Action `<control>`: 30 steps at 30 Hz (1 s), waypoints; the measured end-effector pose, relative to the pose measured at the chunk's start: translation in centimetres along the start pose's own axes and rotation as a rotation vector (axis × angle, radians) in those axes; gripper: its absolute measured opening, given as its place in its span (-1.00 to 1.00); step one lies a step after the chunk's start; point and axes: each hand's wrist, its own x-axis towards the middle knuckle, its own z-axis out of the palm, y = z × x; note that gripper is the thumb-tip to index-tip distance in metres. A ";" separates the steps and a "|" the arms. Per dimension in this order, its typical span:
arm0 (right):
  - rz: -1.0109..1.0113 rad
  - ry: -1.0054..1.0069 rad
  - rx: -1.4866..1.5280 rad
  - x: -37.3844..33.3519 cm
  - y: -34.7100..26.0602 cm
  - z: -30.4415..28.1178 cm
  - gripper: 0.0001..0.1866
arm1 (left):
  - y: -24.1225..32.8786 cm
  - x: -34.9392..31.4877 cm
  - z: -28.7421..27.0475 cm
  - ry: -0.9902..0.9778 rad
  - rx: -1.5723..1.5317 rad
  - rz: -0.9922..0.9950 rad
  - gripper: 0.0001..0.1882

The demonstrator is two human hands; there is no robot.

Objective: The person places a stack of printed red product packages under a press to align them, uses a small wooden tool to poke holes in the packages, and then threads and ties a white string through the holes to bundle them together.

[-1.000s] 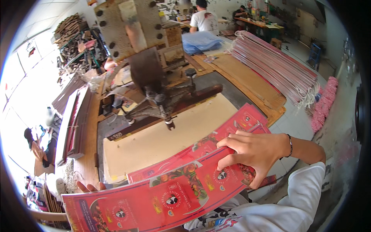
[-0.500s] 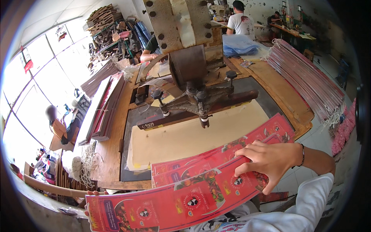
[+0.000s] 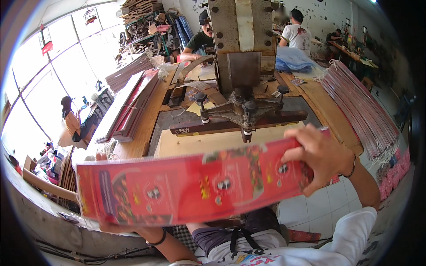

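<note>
A long red printed plastic sheet, or a thin stack of them (image 3: pixel 186 190), stretches across the view in front of me, slightly blurred by motion. My right hand (image 3: pixel 321 157) grips its right end, fingers over the top edge and thumb on the near face. At the left end my left hand (image 3: pixel 111 227) holds it from behind; most of that hand is hidden, with some fingertips above the top edge. Beyond the sheet stands a metal press with a long dark bar (image 3: pixel 239 124) over a pale board (image 3: pixel 275 133), partly hidden by the sheet.
Bundles of folded red-and-white sheets (image 3: pixel 126 106) lie on the table's left, and a corded stack (image 3: pixel 359 111) lies at the right. Blue plastic (image 3: pixel 293 60) is behind the press. Co-workers (image 3: pixel 199 42) sit or stand farther back. A cardboard tube (image 3: pixel 49 185) is at lower left.
Both hands have raised the red sheet up and away from me, so it now covers much of the pale board. The view has shifted, and my left forearm has come into sight.
</note>
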 end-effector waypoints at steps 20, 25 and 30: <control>0.314 0.934 -0.207 3.2 0.8 1.7 0.06 | -19.8 -7.8 25.1 -0.563 0.153 -0.043 -0.56; 0.337 0.776 0.170 1.4 -0.1 2.2 0.10 | -19.3 -6.3 27.0 -0.764 0.261 0.107 -0.66; 0.240 0.900 -0.462 -3.9 0.0 -2.5 -0.04 | -18.5 -6.1 29.1 -1.056 0.448 0.226 -0.74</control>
